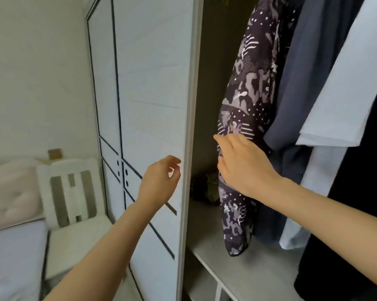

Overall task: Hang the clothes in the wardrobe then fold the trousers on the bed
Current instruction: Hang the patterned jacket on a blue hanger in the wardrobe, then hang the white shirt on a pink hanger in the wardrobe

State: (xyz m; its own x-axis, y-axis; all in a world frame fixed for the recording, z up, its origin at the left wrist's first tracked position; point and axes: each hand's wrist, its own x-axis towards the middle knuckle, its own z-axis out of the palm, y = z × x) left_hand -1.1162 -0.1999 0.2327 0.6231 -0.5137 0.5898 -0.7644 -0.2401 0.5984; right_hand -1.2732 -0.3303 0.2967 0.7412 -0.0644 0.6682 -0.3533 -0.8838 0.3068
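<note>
Patterned garment [248, 88]: thin dark purple-black cloth printed with pale grey blotches, white dots and short stripes; hangs inside the open wardrobe as the leftmost piece on the rail, draped in long soft folds.
Hem: ends in a narrow point just above the pale grey wardrobe shelf [237, 268]; cannot tell whether it touches.
Neighbours: slate grey garment [302, 72] pressed against its right side, then white garment [344, 83], then black garment [357, 213] at the far right, all hanging.
Hanger and rail: out of view above the frame.
Right hand [241, 166]: back of hand toward the camera, laid against the patterned cloth about halfway down, fingers bent into the folds; cannot tell whether pinching or only touching.
Left hand [159, 181]: raised in front of the white sliding wardrobe door [152, 83] near its right edge, fingers loosely curled, thumb close to fingertips, nothing held.
Hands together or apart: apart, with the door edge and the dark gap of the wardrobe between them.
Door: white panels crossed by thin dark lines.
Shelf back: dark bundle [205, 187], too dim to identify.
Left of wardrobe: white slatted chair [74, 192], beside the bed with pale sheet [13, 257].
</note>
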